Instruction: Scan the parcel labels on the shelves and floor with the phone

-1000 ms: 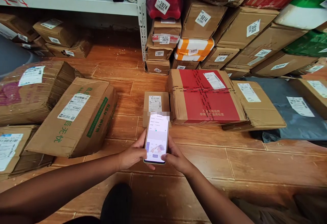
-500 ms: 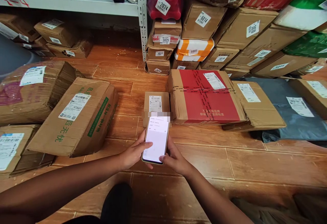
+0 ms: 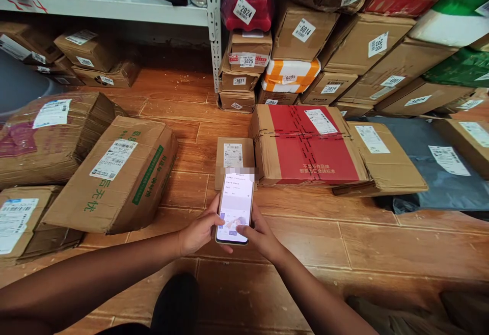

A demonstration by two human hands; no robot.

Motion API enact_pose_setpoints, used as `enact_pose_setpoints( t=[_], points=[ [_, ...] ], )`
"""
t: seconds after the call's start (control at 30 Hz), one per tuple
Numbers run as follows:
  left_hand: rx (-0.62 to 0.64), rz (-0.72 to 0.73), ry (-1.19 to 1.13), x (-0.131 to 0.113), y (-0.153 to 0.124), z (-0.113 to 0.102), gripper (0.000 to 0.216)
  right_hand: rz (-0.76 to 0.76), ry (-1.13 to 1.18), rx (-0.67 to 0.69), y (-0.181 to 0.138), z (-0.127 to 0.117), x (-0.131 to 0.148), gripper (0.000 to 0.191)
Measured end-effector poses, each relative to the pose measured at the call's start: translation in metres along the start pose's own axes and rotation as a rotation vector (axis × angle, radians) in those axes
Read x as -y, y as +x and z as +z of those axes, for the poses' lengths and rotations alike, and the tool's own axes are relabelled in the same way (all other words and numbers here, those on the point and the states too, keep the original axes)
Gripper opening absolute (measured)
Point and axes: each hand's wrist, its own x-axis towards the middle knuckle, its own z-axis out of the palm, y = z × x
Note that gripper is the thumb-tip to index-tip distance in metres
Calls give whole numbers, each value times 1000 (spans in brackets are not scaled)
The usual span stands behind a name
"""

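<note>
A smartphone (image 3: 236,205) with a lit white screen is held upright between my two hands, above the floor. My left hand (image 3: 200,230) grips its left edge, thumb over the lower left of the screen. My right hand (image 3: 263,235) is closed round the right edge, its thumb over the lower right of the screen. Several lines of text and a coloured area low down show on the screen; a blurred patch covers its top. Just beyond the phone lies a small cardboard box (image 3: 224,152) with a white label, partly hidden by it.
A red-and-brown box (image 3: 313,144) lies right of the small box, with a flat carton (image 3: 389,162) and a dark grey parcel (image 3: 431,192) beyond. At left lies a green-printed carton (image 3: 114,182). Stacked parcels and a metal shelf (image 3: 114,9) stand behind.
The phone screen now shows a coloured area in its lower part, where it was plain white. My right thumb has shifted slightly up, and the phone is a little more upright.
</note>
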Motion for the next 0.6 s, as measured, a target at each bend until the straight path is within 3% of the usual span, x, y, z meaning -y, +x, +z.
enact_pose_setpoints(
  t=[0.4,0.6],
  points=[
    [29,11,-17,5,-1,-7,64,-6,10,-17,1,4,2,50],
    [-59,-19,0,6,0,-5,64,-7,44,-29,2,4,1,47]
  ],
)
